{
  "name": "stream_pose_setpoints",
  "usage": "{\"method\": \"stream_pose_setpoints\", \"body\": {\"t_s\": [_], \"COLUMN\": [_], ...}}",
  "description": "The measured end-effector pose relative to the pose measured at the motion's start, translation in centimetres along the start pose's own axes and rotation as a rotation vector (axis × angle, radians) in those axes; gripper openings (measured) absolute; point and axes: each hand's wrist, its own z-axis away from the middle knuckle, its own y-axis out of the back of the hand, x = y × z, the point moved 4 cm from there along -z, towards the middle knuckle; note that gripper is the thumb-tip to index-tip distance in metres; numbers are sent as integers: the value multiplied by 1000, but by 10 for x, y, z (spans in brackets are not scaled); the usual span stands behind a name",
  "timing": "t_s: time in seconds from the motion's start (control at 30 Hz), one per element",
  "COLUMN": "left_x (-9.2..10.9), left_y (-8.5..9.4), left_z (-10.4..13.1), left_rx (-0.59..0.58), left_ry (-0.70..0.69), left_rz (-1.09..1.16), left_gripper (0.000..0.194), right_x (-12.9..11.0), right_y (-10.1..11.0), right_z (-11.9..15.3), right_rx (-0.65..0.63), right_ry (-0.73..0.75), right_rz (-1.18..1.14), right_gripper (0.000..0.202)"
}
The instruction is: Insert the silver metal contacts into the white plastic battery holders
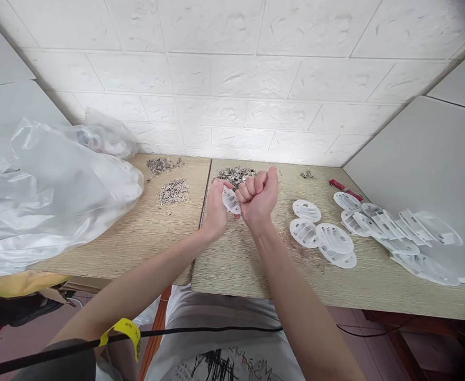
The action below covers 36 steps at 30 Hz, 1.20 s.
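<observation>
My left hand (216,209) is closed on a white oval plastic piece (231,200) with slots in it, gripping it by its left side. Against the right edge of this piece is my right hand (259,197), curled into a fist; whatever its fingers may hold is hidden. Just behind both hands lies a pile of small metal parts (236,174), partly covered by them. To the right of my right forearm, several similar white oval pieces (307,210) lie on the table, some overlapping.
More white plastic pieces (399,246) are heaped along the right panel, near a red tube-like object (345,189). Small metal parts (174,191) lie in piles on the left table. A large white plastic bag (57,196) bulges over the left side. A black cable (200,330) crosses in front of me.
</observation>
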Motion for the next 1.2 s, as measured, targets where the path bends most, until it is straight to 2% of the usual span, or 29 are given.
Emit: {"method": "stream_pose_setpoints", "body": {"t_s": [0.23, 0.63, 0.9, 1.03, 1.2], "left_x": [-2, -2, -1, -1, -3], "left_y": [3, 3, 1, 0, 1], "left_z": [-1, -2, 2, 2, -1], "left_rx": [8, -5, 3, -7, 22], "left_ry": [-8, -17, -3, -7, 10], "left_rz": [-1, -1, 3, -15, 29], "left_gripper": [30, 30, 33, 35, 31], "right_x": [-1, 2, 5, 7, 4], "right_y": [-5, -3, -4, -4, -2], "right_z": [4, 3, 4, 5, 5], "right_rx": [7, 6, 26, 23, 83], "right_ry": [16, 18, 18, 48, 113], "right_rz": [50, 4, 94, 111, 105], "right_gripper": [66, 65, 64, 63, 60]}}
